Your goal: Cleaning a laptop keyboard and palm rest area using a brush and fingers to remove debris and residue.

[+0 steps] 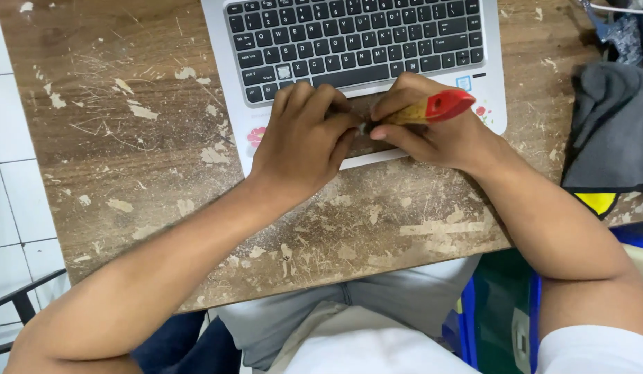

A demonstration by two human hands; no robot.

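A silver laptop (231, 104) with a black keyboard (356, 38) lies on a worn wooden table (128, 152). My right hand (439, 135) grips a small brush with a wooden handle and red end (439, 107), its head hidden between my two hands over the palm rest. My left hand (304, 142) rests curled on the laptop's palm rest, fingertips touching the brush head area. Small flower stickers (256, 136) sit on the laptop's lower corners.
A grey cloth (605, 131) with a yellow patch lies at the table's right edge. White floor tiles (10, 187) show at the left, with a dark chair frame (20, 298). Blue and green items (498, 312) stand beside my lap.
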